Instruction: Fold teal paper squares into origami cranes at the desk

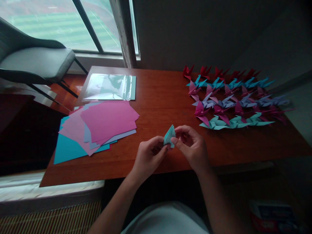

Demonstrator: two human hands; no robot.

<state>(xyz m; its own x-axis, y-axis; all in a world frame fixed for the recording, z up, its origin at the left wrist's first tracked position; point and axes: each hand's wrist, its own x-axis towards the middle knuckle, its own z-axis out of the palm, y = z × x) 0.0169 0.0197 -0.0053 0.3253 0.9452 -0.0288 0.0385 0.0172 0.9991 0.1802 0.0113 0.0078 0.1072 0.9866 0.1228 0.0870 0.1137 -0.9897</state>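
A small folded piece of mint-green origami paper (170,135) is held above the front part of the wooden table, its pointed end up. My left hand (150,154) pinches its lower left side between thumb and fingers. On its right side, the thumb and fingers of my right hand (191,144) are closed on it too. The finer folds are too small to make out. Off to the right stand rows of folded paper cranes, among them mint-green cranes (236,122), magenta cranes (201,112) and blue cranes (216,83).
Loose sheets of pink paper (109,118) and blue paper (69,148) fan out at the table's left. Behind them lies a clear plastic packet (107,87) of paper. A grey chair (36,61) stands by the window at left. The table's (156,97) front edge runs below my hands.
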